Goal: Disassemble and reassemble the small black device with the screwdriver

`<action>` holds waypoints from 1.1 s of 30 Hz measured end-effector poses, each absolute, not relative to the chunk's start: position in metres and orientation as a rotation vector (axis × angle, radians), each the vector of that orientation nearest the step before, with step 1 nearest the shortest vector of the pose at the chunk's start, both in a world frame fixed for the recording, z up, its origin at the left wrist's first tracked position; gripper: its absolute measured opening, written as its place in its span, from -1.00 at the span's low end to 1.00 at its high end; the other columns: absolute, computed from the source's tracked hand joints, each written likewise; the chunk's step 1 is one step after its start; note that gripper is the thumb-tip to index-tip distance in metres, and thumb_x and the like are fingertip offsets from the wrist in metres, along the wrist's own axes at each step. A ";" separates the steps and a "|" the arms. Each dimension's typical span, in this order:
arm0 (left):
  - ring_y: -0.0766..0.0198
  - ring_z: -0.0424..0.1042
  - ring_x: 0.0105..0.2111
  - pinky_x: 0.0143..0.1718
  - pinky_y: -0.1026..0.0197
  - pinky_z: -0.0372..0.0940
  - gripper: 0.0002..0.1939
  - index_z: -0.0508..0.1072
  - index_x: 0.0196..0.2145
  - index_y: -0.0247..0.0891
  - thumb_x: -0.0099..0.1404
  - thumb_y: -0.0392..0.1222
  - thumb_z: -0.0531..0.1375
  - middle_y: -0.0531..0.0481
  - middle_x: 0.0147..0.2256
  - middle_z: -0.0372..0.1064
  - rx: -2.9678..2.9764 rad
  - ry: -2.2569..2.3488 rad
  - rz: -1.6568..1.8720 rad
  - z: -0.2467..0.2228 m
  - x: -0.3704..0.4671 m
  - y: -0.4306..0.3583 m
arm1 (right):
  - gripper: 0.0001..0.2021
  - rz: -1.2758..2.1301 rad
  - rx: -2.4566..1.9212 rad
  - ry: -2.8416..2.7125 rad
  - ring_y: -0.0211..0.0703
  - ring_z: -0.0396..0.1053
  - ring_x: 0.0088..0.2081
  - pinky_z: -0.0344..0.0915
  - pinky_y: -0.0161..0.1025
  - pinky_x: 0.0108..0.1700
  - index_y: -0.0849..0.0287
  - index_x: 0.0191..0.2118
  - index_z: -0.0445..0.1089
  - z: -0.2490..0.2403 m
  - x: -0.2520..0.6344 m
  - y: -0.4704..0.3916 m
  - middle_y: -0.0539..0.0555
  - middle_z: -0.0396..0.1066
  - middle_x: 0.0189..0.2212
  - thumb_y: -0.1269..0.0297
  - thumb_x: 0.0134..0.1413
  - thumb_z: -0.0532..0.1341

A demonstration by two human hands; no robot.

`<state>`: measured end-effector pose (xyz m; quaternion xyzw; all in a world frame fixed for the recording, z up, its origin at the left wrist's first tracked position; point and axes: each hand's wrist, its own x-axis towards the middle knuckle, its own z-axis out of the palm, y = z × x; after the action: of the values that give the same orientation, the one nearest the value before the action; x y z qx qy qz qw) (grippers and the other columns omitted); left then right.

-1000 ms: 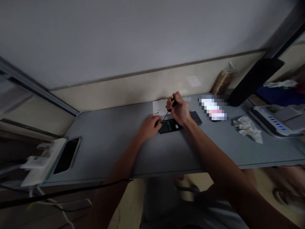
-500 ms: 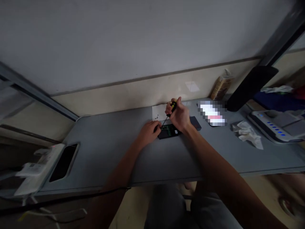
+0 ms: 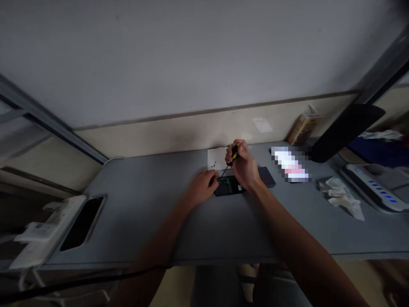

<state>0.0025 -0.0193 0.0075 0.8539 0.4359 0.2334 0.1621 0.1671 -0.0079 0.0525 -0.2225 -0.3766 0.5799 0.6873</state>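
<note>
Slant could send the screwdriver (image 3: 235,153), gripped by the right hand (image 3: 245,167), skidding over the circuit board (image 3: 228,183), left hand (image 3: 201,187) grip unclear.

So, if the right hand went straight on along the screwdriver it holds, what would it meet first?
Probably the green circuit board: the screwdriver in the right hand slants down toward its left end, beside the left hand. Whether the tip touches it, I cannot tell.
</note>
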 end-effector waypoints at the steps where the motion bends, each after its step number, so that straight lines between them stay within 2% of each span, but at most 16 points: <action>1: 0.17 0.39 -0.32 -0.19 0.13 0.31 -0.87 0.35 -0.32 -0.17 0.29 -0.35 0.05 0.03 -0.39 0.38 2.433 1.246 0.664 0.008 0.003 -0.019 | -0.60 1.298 -0.501 -0.867 -0.26 0.14 -0.51 0.19 -0.26 -0.45 0.04 -0.35 0.24 0.053 0.167 -0.008 -0.08 0.21 -0.53 -0.13 0.04 0.37; 6: 0.16 0.42 -0.29 -0.15 0.12 0.32 -0.86 0.35 -0.32 -0.17 0.29 -0.37 0.06 0.02 -0.36 0.40 2.442 1.263 0.645 0.005 0.003 -0.018 | -0.62 1.292 -0.482 -0.942 -0.28 0.12 -0.53 0.16 -0.26 -0.44 0.06 -0.34 0.26 0.052 0.167 -0.009 -0.09 0.17 -0.55 -0.13 0.11 0.32; 12: 0.16 0.42 -0.28 -0.14 0.12 0.32 -0.85 0.35 -0.31 -0.16 0.29 -0.37 0.05 0.02 -0.36 0.41 2.455 1.260 0.636 0.003 0.003 -0.017 | -0.60 1.272 -0.509 -0.938 -0.24 0.10 -0.52 0.13 -0.23 -0.44 0.05 -0.37 0.26 0.051 0.166 -0.010 -0.07 0.16 -0.55 -0.17 0.07 0.32; 16: 0.14 0.43 -0.25 -0.11 0.10 0.32 -0.85 0.35 -0.30 -0.16 0.30 -0.37 0.04 0.01 -0.34 0.42 2.459 1.266 0.640 0.003 0.003 -0.018 | -0.61 1.256 -0.505 -0.937 -0.23 0.11 -0.52 0.15 -0.22 -0.45 0.04 -0.37 0.24 0.049 0.164 -0.010 -0.07 0.17 -0.55 -0.17 0.14 0.27; 33: 0.16 0.42 -0.28 -0.11 0.12 0.32 -0.85 0.37 -0.27 -0.18 0.31 -0.34 0.03 -0.01 -0.35 0.42 2.454 1.237 0.646 0.000 0.001 -0.015 | -0.58 1.241 -0.489 -0.986 -0.31 0.08 -0.54 0.05 -0.29 -0.49 0.08 -0.40 0.26 0.051 0.161 -0.010 -0.09 0.15 -0.57 -0.18 0.17 0.26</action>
<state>0.0013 -0.0150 0.0000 0.8583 0.4326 0.2259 0.1585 0.1606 -0.0105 0.0510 -0.2173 -0.4384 0.5517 0.6755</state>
